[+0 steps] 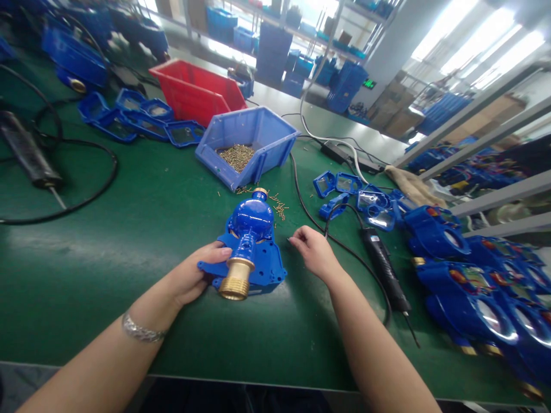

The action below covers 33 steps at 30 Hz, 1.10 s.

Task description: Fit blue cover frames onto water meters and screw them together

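Left grip (196,273) holding 1 blue housing (253,217); right grip (316,252) pinched, contents unclear; 2 screwdrivers (384,268) (28,150).

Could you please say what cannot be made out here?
In the head view:
Right hand: anything pinched is too small to identify.
Blue housing: underside hidden by its own body.
Red bin: floor hidden by its side wall.
Blue assemblies: some cut off by the right edge.

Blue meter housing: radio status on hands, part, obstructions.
Left hand gripping blue meter housing. Right hand apart, fingertips together, contents unclear. Brass threaded end toward wearer. Loose screws beyond, clear of hands.
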### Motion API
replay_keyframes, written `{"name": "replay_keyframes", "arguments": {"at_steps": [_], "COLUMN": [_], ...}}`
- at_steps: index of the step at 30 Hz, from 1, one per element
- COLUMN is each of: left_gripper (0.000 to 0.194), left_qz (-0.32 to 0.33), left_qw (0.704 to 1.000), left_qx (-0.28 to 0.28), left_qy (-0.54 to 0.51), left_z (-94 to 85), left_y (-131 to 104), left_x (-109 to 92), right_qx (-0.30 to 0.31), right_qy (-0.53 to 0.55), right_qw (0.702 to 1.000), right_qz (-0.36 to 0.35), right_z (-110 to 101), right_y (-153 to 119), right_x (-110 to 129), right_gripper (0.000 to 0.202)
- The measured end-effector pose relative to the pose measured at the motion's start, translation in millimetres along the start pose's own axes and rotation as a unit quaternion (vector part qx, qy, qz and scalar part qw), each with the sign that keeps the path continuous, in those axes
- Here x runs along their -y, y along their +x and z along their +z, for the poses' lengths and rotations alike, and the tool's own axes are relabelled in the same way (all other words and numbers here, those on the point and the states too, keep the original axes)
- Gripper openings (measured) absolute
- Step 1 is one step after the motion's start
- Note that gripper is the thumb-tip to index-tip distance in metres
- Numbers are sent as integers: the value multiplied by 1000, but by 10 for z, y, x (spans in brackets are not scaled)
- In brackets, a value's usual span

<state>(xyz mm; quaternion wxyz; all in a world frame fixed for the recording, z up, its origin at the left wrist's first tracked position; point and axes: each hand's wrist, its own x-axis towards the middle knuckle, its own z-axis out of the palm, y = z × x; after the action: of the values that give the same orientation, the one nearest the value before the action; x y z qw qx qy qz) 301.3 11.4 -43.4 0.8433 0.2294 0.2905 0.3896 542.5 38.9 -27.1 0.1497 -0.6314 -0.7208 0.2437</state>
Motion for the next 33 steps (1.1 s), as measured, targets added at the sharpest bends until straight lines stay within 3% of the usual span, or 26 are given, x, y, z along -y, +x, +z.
{"name": "replay_keyframes", "arguments": {"at_steps": [3, 7, 13, 15, 17, 19, 22, 24, 27, 30, 33], "left_gripper": [25, 28, 26, 30, 32, 33, 32, 32, 30, 29, 28], "left_qz": [1, 0, 0, -6, -10, -10, -2, 2, 9, 32, 62], "left_qw": [1000, 999, 999, 999, 999, 999, 1000, 1000, 1000, 999, 996], "left_qx": [-7, -28, -29, -26, -27, -25, -20, -16, -9, -19, -56], "left_qy": [11, 32, 31, 29, 25, 20, 15, 14, 17, 26, 27], "left_z": [12, 30, 40, 33, 22, 8, -8, -11, 1, 25, 63], "left_y": [-2, -11, -14, -8, -2, 2, 1, -3, -1, 8, 15], "left_x": [-8, -17, -20, -17, -13, -8, -1, 3, 13, 40, 85], "right_qx": [6, 35, 55, 76, 87, 42, -52, -60, -51, -59, -78], "right_qy": [118, 286, 229, 238, 263, 250, 162, 120, 85, 94, 152], "right_qw": [993, 955, 971, 968, 961, 966, 979, 982, 986, 986, 978], "right_qz": [-23, -66, -35, -12, 16, 53, 112, 132, 132, 123, 121], "right_z": [-75, -98, -73, -99, -137, -161, -120, -35, 123, 207, 162], "right_y": [-308, -551, -547, -537, -490, -373, -91, 99, 274, 291, 170], "right_x": [250, 471, 501, 481, 421, 307, 78, -51, -128, -91, -7], "right_gripper": [13, 14, 14, 8, 15, 23, 12, 5, 14, 21, 20]}}
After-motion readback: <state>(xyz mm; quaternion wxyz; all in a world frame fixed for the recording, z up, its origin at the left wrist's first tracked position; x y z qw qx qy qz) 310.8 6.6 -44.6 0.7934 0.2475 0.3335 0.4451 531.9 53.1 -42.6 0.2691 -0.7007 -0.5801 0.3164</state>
